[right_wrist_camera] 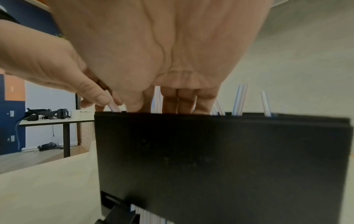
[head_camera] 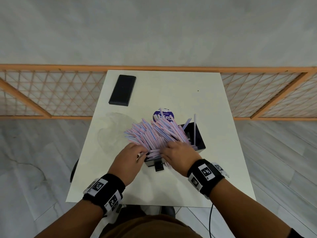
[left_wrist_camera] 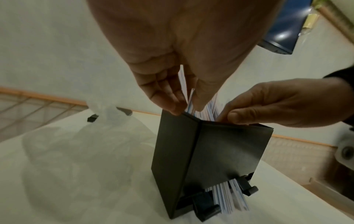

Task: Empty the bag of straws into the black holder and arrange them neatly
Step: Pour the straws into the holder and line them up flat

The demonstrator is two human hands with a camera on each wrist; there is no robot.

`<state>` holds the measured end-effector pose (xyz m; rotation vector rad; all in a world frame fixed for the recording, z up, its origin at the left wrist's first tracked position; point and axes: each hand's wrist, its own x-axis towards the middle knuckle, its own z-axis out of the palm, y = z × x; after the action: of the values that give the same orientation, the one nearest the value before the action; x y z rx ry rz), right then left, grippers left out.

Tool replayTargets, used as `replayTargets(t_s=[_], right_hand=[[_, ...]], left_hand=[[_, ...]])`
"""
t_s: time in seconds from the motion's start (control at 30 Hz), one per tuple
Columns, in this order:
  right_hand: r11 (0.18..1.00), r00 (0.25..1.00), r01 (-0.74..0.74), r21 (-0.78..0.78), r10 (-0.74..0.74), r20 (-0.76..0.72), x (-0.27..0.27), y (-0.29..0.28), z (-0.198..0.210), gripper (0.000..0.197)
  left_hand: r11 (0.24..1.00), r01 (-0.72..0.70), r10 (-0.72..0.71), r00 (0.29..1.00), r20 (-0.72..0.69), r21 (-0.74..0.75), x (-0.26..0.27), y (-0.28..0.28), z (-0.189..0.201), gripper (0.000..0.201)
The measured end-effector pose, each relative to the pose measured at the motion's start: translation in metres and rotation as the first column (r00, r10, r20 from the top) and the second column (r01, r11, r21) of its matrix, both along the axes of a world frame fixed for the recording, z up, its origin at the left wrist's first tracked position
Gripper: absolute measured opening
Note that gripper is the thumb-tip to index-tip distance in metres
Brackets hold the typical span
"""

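The black holder [head_camera: 197, 134] stands at the table's middle right, its near wall filling the right wrist view [right_wrist_camera: 210, 159]. Pink-and-blue wrapped straws [head_camera: 154, 133] pile out of its top, leaning left; a few stand upright at its right side. More straw ends [left_wrist_camera: 229, 197] show in the slot at its base. My left hand [head_camera: 143, 153] pinches a few straws [left_wrist_camera: 188, 100] between thumb and fingers at the holder's near-left corner. My right hand [head_camera: 164, 151] lies on the pile, its straight fingers [right_wrist_camera: 180, 103] reaching down inside the near wall. The empty clear bag [head_camera: 111, 131] lies to the left.
A black lid [head_camera: 122, 90] lies at the table's [head_camera: 223, 169] far left corner. A round purple label [head_camera: 163, 115] sits behind the straws. A wooden lattice rail [head_camera: 51, 93] runs behind the table. In the right wrist view another table with gear [right_wrist_camera: 47, 116] stands far off.
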<state>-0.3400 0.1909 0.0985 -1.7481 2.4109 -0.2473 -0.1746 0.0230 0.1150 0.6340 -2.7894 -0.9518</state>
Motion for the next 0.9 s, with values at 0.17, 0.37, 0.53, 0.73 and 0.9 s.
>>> replayTargets(t_s=[0.17,0.37,0.53,0.73,0.9], right_hand=[[0.998,0.998,0.035,-0.045,-0.033,0.046,0.008,0.001,-0.010,0.018],[0.980,0.957,0.191,-0.053,-0.174,0.233,0.023,-0.005,-0.013,0.039],[0.959,0.931,0.273,-0.075,-0.244,0.271,0.035,-0.013,-0.014,0.057],[0.949,0.930,0.259,-0.182,-0.194,0.311,0.037,-0.015,-0.023,0.051],[0.923,0.881,0.277,-0.268,-0.132,0.455,0.034,-0.008,-0.023,0.040]], left_hand=[[0.959,-0.214,0.231,0.970,-0.077,0.183,0.001,0.006,-0.004,0.003],[0.726,-0.487,0.537,0.843,0.043,0.486,-0.003,0.004,-0.007,0.036],[0.774,-0.396,0.426,0.903,0.057,0.494,-0.015,0.002,-0.009,0.038],[0.870,-0.335,0.366,0.930,-0.019,0.363,-0.024,0.007,-0.010,0.025],[0.826,-0.342,0.408,0.911,-0.058,0.448,-0.029,0.011,-0.012,0.024]])
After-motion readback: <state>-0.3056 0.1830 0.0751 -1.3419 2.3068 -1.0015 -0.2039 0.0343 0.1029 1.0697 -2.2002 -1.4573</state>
